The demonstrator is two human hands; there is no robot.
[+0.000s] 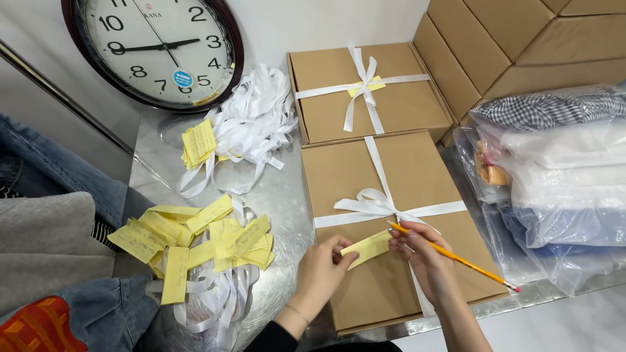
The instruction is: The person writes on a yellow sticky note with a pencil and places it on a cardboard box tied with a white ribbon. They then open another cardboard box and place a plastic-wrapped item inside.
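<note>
A flat brown cardboard box (345, 176) tied with a white ribbon bow (372, 203) lies in front of me. Over its near half, my left hand (323, 270) pinches one end of a small yellow paper slip (368, 248). My right hand (420, 257) touches the slip's other end and holds a yellow pencil (456, 257) whose eraser end points right. A second tied box (404, 104) with a yellow slip under its bow sits behind the first.
Yellow slips (195, 238) lie scattered over loose white ribbons (254, 117) on the metal table (283, 208). A round wall clock (156, 45) leans at the back left. Stacked brown boxes (502, 39) and bagged folded clothes (561, 169) stand at the right. Denim clothing (39, 163) is piled at the left.
</note>
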